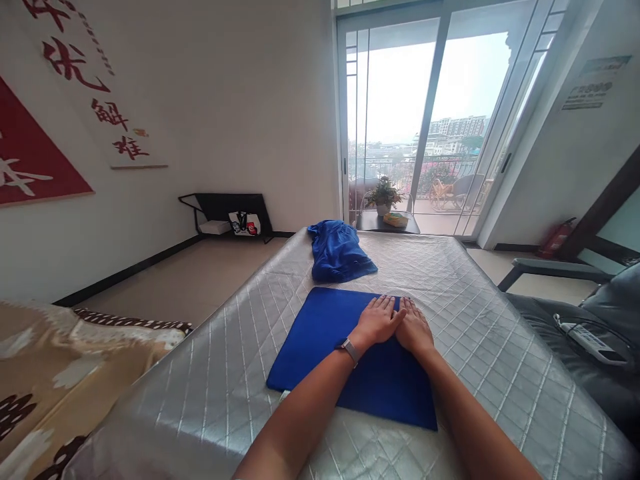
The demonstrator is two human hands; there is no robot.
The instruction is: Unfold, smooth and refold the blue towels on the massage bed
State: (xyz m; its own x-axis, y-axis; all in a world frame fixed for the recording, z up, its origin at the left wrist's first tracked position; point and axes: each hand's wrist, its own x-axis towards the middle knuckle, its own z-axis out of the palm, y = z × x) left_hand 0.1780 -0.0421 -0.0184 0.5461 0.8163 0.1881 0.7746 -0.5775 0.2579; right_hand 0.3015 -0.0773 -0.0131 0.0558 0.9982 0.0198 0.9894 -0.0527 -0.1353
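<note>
A blue cloth (pixel 320 347), folded into a flat rectangle, lies on the silver quilted table cover (pixel 220 373). My left hand (pixel 379 320), with a banded watch at the wrist, rests flat near the cloth's far edge, fingers stretched out. Beside it my right hand (pixel 414 325) lies flat at the far right corner, fingers extended. The thumbs meet or overlap where the hands come together. Beyond the folded piece sits a second blue cloth (pixel 340 252), crumpled in a loose heap.
On the right stands a dark armchair (pixel 540 313) with a white power strip (pixel 593 341) on it. A patterned blanket (pixel 75 367) is at the left. Past the table's far end, a small table (pixel 367 222) holds a potted plant (pixel 384 195) before glass sliding doors.
</note>
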